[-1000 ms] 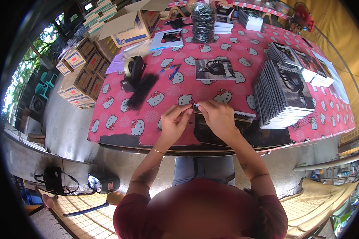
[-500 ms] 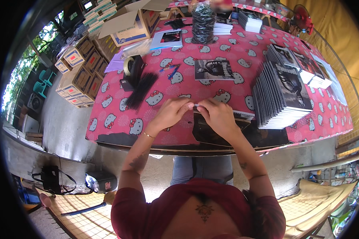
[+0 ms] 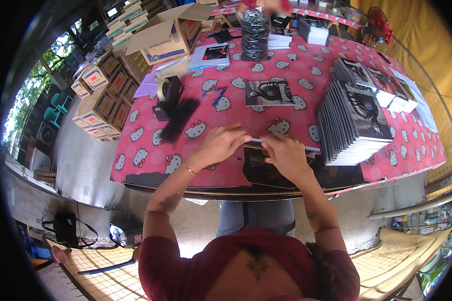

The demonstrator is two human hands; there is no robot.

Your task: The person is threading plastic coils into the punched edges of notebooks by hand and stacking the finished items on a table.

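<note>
At the table's near edge, a thin spiral notebook (image 3: pixel 312 149) shows only as a pale, edge-on strip with dark binding. My left hand (image 3: pixel 221 144) pinches its left end between thumb and fingertips. Along the same edge, my right hand (image 3: pixel 287 154) has its fingers curled over and thumb beneath; it covers much of the strip. A finished-looking notebook with a dark cover (image 3: pixel 269 93) lies flat just beyond my hands. To the right stands a tall stack of spiral notebooks (image 3: pixel 359 120). Loose black binding coils (image 3: pixel 181 120) lie left of my hands.
A tape dispenser (image 3: pixel 168 98) and blue-handled pliers (image 3: pixel 219 96) lie on the pink patterned table (image 3: pixel 206 173). A bundle of black coils (image 3: pixel 255 37) stands farther back, near an open carton (image 3: pixel 168 42). Cartons (image 3: pixel 103 95) are piled on the left floor. Another person (image 3: pixel 268 5) is across the table.
My hands have come apart a little, the right one shifting right and toward me. A short pale stretch of the notebook's edge now shows between them.
</note>
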